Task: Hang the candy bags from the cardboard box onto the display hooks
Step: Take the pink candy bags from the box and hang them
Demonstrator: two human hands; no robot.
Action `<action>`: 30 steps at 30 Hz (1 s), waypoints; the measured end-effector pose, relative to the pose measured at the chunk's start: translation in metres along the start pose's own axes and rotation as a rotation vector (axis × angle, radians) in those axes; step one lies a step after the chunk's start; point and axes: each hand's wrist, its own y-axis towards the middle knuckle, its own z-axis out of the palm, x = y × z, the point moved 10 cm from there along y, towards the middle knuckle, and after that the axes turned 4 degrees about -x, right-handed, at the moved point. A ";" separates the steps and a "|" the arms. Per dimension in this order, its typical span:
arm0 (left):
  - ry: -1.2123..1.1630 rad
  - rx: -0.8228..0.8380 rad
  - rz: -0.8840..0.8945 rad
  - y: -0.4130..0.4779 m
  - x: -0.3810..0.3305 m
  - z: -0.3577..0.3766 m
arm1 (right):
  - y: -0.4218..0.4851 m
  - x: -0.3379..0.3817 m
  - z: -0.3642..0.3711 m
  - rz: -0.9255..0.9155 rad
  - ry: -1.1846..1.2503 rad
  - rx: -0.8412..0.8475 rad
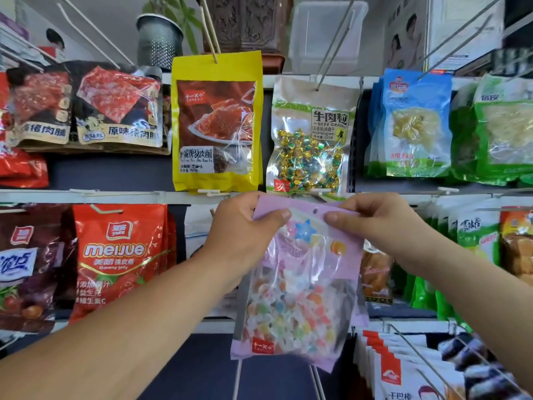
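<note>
Both hands held one pink candy bag (302, 281) by its top edge at frame centre: the left hand (242, 229) pinched the corner at ten o'clock, the right hand (375, 217) at two o'clock. The bag hung just below the yellow jerky bag (216, 122) and the beef-grain bag (311, 140), which hung at twelve o'clock.

- I get a bright, even picture with soft light and no hard shadows on the display.
- Glare streaks the red jerky bags (86, 108) at ten o'clock and the clear window of the pastel candy bag (300, 284) at centre.
- Wide-angle bending slants the metal hooks (334, 41) toward the corners.
- Edges blur, worst on the striped packets (478, 368) at five o'clock; overall sharpness is soft.
</note>
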 end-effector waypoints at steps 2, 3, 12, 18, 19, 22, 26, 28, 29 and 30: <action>0.033 0.010 -0.001 0.005 0.001 0.004 | 0.005 -0.005 -0.003 0.022 0.038 -0.051; 0.052 0.008 -0.006 0.008 0.002 0.005 | 0.007 -0.006 -0.004 0.028 0.047 -0.076; 0.346 -0.031 0.006 0.020 0.019 0.001 | 0.025 -0.014 0.004 0.014 -0.213 -0.142; 0.362 -0.084 0.000 0.008 0.034 -0.016 | -0.025 0.025 0.003 -0.562 -0.832 -0.542; 0.339 -0.080 -0.007 0.001 0.037 -0.021 | -0.041 0.032 0.021 -0.720 -0.855 -0.492; 0.337 -0.051 -0.031 -0.020 0.049 -0.033 | -0.062 0.016 0.080 -0.848 -0.910 -0.167; 0.374 -0.010 -0.074 -0.050 0.060 -0.052 | -0.048 -0.026 0.111 -0.574 -1.005 0.018; 0.374 0.002 -0.101 -0.067 0.063 -0.065 | -0.049 -0.038 0.116 -0.530 -1.021 0.074; 0.387 0.019 -0.122 -0.077 0.064 -0.072 | -0.051 -0.040 0.117 -0.516 -1.021 0.092; 0.404 0.039 -0.144 -0.086 0.066 -0.079 | -0.053 -0.037 0.117 -0.512 -1.009 0.095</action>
